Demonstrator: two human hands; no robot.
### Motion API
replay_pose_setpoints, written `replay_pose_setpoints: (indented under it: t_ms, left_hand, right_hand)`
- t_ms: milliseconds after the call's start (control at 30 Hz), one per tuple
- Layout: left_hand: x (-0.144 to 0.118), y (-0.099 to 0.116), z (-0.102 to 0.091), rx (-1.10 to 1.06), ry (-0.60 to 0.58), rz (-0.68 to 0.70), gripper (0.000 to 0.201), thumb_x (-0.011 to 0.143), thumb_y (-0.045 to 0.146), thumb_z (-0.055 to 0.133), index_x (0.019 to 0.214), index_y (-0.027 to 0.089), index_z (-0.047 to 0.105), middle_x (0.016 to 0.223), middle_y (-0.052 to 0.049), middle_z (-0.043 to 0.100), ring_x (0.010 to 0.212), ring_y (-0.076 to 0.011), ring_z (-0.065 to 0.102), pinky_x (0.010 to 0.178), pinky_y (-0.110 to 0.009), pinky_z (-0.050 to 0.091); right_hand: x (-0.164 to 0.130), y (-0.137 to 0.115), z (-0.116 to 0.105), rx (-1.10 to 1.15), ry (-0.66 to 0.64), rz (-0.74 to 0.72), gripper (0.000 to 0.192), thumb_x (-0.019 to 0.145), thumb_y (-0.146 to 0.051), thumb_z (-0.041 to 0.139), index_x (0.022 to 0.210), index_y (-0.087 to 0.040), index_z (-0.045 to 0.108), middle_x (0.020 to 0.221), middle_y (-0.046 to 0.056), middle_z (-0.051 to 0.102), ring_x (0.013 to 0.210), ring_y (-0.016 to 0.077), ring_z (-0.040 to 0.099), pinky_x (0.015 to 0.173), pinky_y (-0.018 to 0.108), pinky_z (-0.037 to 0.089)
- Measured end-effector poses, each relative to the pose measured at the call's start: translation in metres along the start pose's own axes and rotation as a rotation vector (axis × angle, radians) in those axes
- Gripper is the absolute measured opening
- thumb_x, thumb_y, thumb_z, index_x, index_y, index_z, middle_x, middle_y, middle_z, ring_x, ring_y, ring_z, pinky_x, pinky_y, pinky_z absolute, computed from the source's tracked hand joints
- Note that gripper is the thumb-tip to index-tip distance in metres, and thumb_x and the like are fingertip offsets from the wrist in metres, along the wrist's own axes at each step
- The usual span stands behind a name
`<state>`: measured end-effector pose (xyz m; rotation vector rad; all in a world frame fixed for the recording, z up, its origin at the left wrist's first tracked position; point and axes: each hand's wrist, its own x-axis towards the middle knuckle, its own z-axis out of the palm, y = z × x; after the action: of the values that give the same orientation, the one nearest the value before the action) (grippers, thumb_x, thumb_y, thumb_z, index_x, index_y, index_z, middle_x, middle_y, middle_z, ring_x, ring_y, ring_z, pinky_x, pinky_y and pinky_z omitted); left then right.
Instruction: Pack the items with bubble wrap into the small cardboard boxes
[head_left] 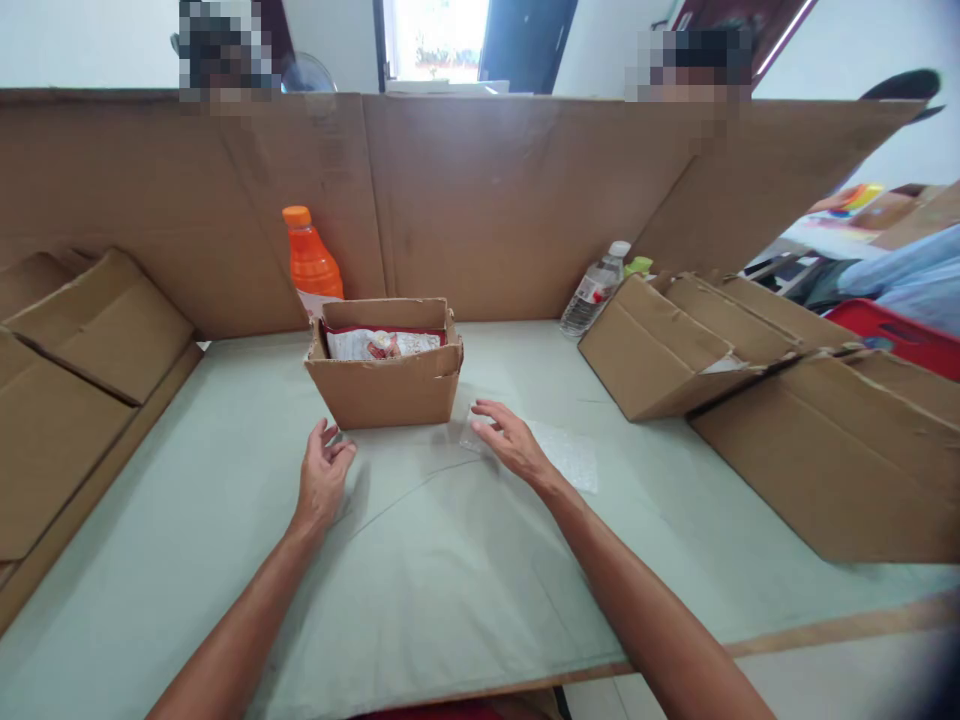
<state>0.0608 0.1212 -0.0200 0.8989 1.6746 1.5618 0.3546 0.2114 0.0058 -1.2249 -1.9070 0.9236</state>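
Your left hand (324, 478) hovered open and empty just before the small cardboard box (384, 385), your right hand (511, 440) lay flat, fingers spread, on a clear plastic bag (566, 455) beside the box, grasping nothing, orange bottle (310, 258) behind.

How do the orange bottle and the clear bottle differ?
The orange bottle stands upright behind the small open box; the clear bottle leans tilted by the flattened cardboard on the right. The orange bottle has an orange cap and orange contents; the clear bottle has a white cap and looks see-through. Both sit at the table's far edge against the cardboard wall, untouched by either hand.
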Motion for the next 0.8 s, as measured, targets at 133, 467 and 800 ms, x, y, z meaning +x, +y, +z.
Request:
replay_pose_setpoints:
  t_ms: [133,467,800]
  left_hand:
    - [-0.052,-0.006,-0.005,-0.027,-0.035,-0.035,0.075,0.079,0.038,0.068,0.144,0.015,0.039,0.135,-0.02,0.057,0.109,-0.0212,0.066,0.099,-0.04,0.052]
    - [-0.119,0.007,-0.036,0.337,-0.418,0.237,0.063,0.081,0.021,0.059,0.143,0.019,0.049,0.145,-0.016,0.054,0.129,-0.0275,0.056,0.107,-0.047,0.047]
    - [-0.16,0.015,-0.041,0.423,-0.403,0.181,0.037,0.089,0.03,0.059,0.124,0.018,0.065,0.095,-0.006,0.072,0.084,-0.018,0.067,0.076,-0.029,0.054]
  right_hand:
    - [-0.027,0.01,0.001,-0.2,0.015,-0.037,0.034,0.079,-0.033,0.074,0.11,-0.02,0.074,0.139,0.015,0.062,0.131,0.0335,0.053,0.112,0.056,0.035]
    - [-0.096,-0.046,0.018,0.118,-0.302,-0.302,0.024,0.094,-0.021,0.051,0.1,-0.027,0.073,0.123,0.005,0.072,0.128,0.0214,0.059,0.11,0.048,0.045]
    - [-0.169,-0.057,0.042,0.292,-0.362,0.002,0.047,0.087,-0.036,0.067,0.132,-0.024,0.061,0.127,0.01,0.068,0.117,0.0238,0.065,0.103,0.041,0.051]
